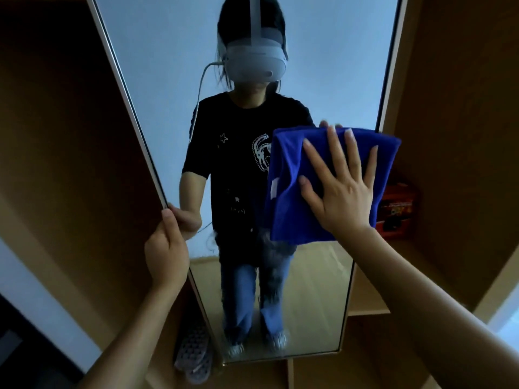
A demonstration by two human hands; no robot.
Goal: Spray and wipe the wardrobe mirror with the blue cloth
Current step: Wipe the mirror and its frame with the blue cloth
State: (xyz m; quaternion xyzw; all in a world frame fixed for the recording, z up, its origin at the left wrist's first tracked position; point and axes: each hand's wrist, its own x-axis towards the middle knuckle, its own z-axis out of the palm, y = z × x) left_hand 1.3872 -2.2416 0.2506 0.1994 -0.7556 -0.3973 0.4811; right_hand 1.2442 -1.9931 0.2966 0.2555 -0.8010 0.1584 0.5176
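- The right hand [341, 192] lay flat with its fingers spread and straight, an open grip that pressed the blue cloth [292, 175] against the mirror [157, 51].
- The blue cloth was folded and sat at the right side of the glass, its right edge reaching over the mirror's right frame; a small white tag showed on its left edge.
- The left hand [167, 251] had its grip closed around the mirror's left frame edge, thumb on the front of the frame and fingers curled behind it.
- The mirror was tall and narrow, set in a wooden wardrobe [455, 80], and it reflected a person in a headset, black T-shirt and jeans.
- An orange box [397, 209] stood on a wardrobe shelf just right of the cloth.
- A slipper [193, 352] lay on the floor by the mirror's lower left corner.
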